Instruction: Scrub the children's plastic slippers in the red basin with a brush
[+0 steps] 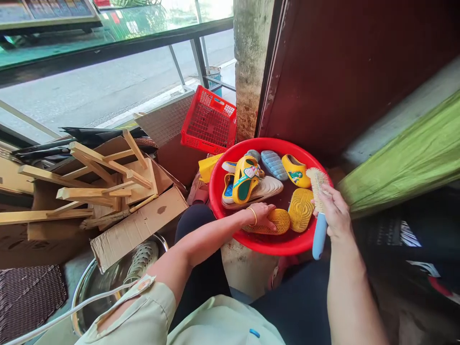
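A red basin (273, 247) in front of me holds several shoes. My left hand (261, 214), with a bracelet at the wrist, grips a yellow shoe (281, 221) lying sole up near the basin's front rim. My right hand (334, 211) is wrapped round a scrub brush (319, 232) with a blue handle and pale bristles, held over the basin's right rim, bristles up. Beside the gripped shoe lies another yellow shoe (301, 210), sole up. Farther back are a yellow clog (296, 171) with a green figure, a grey-blue sole (274, 165) and a yellow sandal (246, 179).
Wooden stools (108, 177) lie upturned on cardboard (140, 227) at the left. A red crate (210, 120) leans behind the basin, by a pillar (249, 62). A metal bowl (77, 306) with a lace-up shoe (142, 261) stands at my left. Green cloth (406, 153) hangs at the right.
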Motion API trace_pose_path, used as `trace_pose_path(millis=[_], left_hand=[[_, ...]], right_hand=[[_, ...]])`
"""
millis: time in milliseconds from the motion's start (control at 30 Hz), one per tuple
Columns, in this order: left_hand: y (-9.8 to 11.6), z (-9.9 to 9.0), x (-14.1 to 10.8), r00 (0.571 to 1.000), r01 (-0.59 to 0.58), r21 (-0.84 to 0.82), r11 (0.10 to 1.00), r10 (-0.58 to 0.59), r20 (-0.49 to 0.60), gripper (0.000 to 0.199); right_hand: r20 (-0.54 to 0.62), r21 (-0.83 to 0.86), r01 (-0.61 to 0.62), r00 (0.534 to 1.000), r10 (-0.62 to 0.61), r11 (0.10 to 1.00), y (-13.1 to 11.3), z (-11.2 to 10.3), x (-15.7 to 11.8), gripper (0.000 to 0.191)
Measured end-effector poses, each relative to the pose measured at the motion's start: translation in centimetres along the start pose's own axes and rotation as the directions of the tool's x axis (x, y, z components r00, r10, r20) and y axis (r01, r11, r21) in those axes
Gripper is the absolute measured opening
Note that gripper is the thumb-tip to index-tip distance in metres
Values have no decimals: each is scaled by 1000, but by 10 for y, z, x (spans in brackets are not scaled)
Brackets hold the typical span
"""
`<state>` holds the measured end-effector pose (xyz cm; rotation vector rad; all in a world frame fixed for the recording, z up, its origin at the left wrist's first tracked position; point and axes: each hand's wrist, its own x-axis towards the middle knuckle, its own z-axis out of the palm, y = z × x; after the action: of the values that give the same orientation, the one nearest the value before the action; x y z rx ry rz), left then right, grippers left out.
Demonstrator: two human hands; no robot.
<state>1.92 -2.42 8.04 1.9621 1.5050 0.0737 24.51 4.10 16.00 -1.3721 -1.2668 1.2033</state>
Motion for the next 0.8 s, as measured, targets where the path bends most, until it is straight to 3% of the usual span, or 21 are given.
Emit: trace_pose_path(millis=[133,333,467,567,700,800], left_hand=[[-9,-12,3,967,-32,-120,992,0,-255,81],[-16,-27,6,817,-240,-426,872,-56,-574,64],[-17,-29,8,754,-266,-573,775,-203,-625,63],[-18,-31,7,736,-261,-619,741,-263,-624,64],[-18,-36,0,761,-325,-590,739,-166,-627,74],[-16,-39,-5,777,-365,-495,789,-35,-629,110]], right_hand=[[22,-23,12,1000,-11,1000,0,7,-3,70],[-52,-29,-46,998,44,999,18,31,-8,73],[31,-27,-65,997,65,998,22,50,-21,75],[103,60,-32,994,25,998,15,55,-29,75],[179,129,-42,984,19,991,8,53,-35,72],[184,155,-22,983,-7,988,11,52,-40,71]])
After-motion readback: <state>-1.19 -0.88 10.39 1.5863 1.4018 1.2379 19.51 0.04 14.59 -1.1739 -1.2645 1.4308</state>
